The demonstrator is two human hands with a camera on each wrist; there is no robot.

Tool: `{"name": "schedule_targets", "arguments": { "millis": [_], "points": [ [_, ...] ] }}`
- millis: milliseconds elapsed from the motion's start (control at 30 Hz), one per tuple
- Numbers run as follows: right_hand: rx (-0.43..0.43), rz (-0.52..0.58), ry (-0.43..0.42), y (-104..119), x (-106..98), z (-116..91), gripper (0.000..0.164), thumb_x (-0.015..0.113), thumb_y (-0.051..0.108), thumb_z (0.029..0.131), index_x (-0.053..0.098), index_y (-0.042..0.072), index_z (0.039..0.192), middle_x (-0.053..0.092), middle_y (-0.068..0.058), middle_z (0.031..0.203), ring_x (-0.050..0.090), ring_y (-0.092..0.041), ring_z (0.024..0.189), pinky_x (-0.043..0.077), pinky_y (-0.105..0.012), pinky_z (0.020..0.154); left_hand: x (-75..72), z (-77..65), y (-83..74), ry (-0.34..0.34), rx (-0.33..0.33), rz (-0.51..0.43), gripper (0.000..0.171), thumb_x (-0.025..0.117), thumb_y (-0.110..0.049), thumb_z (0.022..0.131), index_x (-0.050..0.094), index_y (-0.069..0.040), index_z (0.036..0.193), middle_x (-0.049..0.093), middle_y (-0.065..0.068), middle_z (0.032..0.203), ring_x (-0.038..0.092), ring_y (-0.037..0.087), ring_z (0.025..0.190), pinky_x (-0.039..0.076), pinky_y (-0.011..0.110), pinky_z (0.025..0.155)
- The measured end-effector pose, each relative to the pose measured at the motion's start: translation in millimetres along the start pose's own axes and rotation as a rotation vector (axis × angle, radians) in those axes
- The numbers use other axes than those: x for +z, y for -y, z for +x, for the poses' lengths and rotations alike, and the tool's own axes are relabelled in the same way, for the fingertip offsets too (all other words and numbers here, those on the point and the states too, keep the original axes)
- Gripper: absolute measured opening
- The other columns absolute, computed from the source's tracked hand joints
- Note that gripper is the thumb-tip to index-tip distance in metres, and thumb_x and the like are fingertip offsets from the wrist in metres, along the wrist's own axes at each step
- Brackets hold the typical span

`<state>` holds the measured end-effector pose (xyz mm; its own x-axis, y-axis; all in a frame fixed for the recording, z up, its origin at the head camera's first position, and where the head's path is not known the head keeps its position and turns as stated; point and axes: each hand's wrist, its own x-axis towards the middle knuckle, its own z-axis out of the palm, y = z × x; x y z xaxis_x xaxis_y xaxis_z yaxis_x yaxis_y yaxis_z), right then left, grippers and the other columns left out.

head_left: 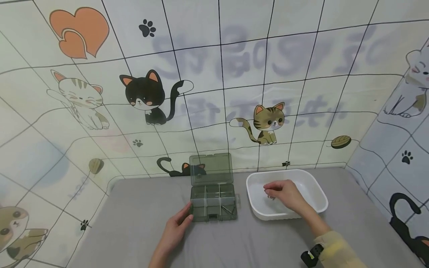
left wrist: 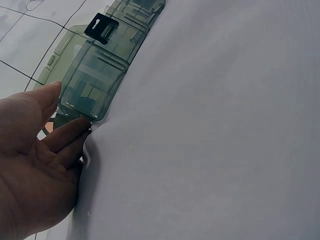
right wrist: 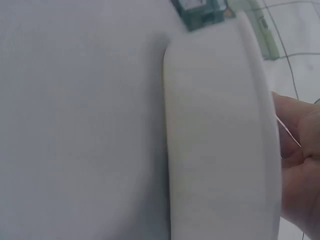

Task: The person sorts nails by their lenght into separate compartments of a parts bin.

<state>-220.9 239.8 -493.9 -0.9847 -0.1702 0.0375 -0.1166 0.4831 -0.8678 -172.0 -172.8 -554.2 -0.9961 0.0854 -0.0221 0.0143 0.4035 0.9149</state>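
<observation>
A translucent green compartment box [head_left: 197, 214] stands on the grey cloth with its lid [head_left: 211, 169] raised. Several thin metal pins or nails [head_left: 228, 210] lie in its front right compartment. My left hand [head_left: 175, 227] rests at the box's left side, fingers mostly straight; the left wrist view shows the thumb and fingertips at the box's end [left wrist: 92, 80]. My right hand [head_left: 285, 193] is over the white plastic basin [head_left: 256, 210], with thumb and fingertips close together. Small metal pieces [head_left: 270, 197] show just below those fingertips; I cannot tell whether the fingers hold any.
Box and basin stand side by side with a narrow gap, near the back edge of the grey-covered table [head_left: 134, 219]. Behind them hangs a white sheet [head_left: 207, 108] with grid lines and cartoon cats. The basin's tall side wall [right wrist: 220, 135] fills the middle of the right wrist view.
</observation>
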Motion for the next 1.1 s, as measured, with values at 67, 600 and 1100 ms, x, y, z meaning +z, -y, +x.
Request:
{"name": "schedule_targets", "arguments": {
  "millis": [67, 600, 1100],
  "points": [
    [-0.001, -0.031, 0.007, -5.8, -4.3, -0.5, 0.024, 0.074, 0.009, 0.095, 0.074, -0.007, 0.113, 0.076, -0.014, 0.094, 0.071, -0.025, 0.079, 0.059, -0.036, 0.070, 0.0, -0.9, 0.1, -0.004, 0.000, -0.001, 0.048, 0.064, -0.023, 0.104, 0.054, -0.010, 0.149, 0.050, 0.017, 0.152, 0.045, 0.038, 0.141, 0.044, 0.051, 0.110],
    [0.084, -0.294, 0.001, -32.6, -23.3, 8.9, 0.014, 0.078, 0.000, 0.087, 0.078, -0.004, 0.101, 0.075, -0.010, 0.092, 0.066, -0.017, 0.078, 0.054, -0.029, 0.065, 1.7, 0.7, -1.1, -0.007, -0.003, -0.023, 0.047, 0.064, -0.019, 0.104, 0.055, -0.009, 0.149, 0.050, 0.015, 0.152, 0.046, 0.036, 0.141, 0.046, 0.047, 0.109],
    [0.024, -0.366, 0.045, -42.6, -18.5, 19.0, 0.019, 0.079, -0.005, 0.078, 0.076, -0.003, 0.097, 0.069, 0.000, 0.081, 0.059, -0.014, 0.074, 0.050, -0.029, 0.064, 1.7, -0.5, -1.1, 0.002, 0.001, -0.050, 0.048, 0.063, -0.019, 0.104, 0.053, -0.008, 0.150, 0.049, 0.016, 0.153, 0.045, 0.036, 0.142, 0.047, 0.043, 0.108]
  ]
}}
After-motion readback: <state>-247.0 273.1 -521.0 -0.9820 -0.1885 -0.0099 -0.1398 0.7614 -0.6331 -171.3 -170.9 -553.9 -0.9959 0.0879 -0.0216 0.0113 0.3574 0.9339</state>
